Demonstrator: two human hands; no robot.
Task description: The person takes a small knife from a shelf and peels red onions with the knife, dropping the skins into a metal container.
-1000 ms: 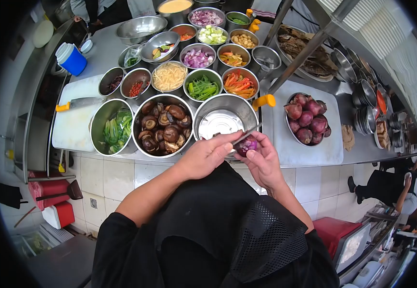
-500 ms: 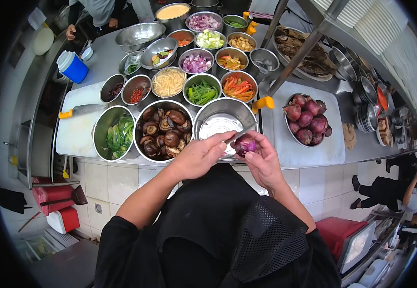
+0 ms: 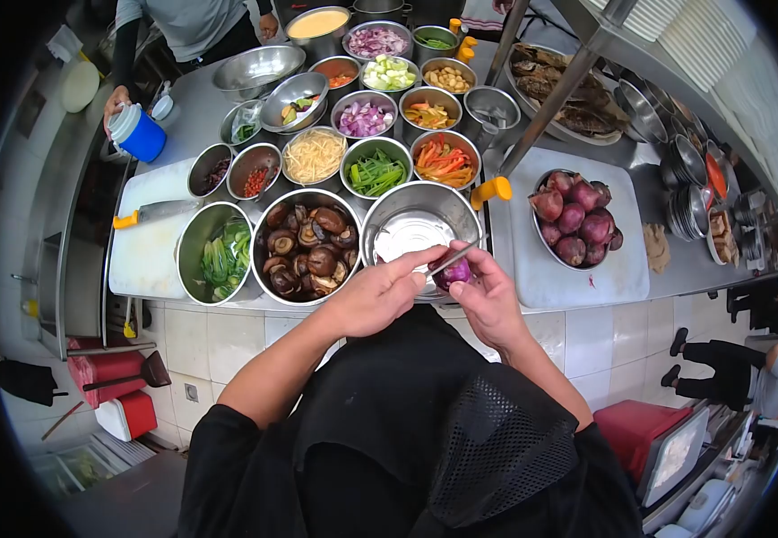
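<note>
Co-worker's hand (image 3: 117, 97) is now reaching the jug (image 3: 143, 138) at the tabletop's (image 3: 194, 112) left edge.
Left hand (image 3: 376, 292) is gripping a knife (image 3: 457, 256), right hand (image 3: 491, 300) an onion (image 3: 453, 275).

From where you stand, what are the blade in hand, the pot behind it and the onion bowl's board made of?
Blade: probably steel, dull grey with faint sheen. Pot: likely stainless steel, polished; bright reflections. Board: perhaps plastic; smooth, white, no visible grain.
</note>
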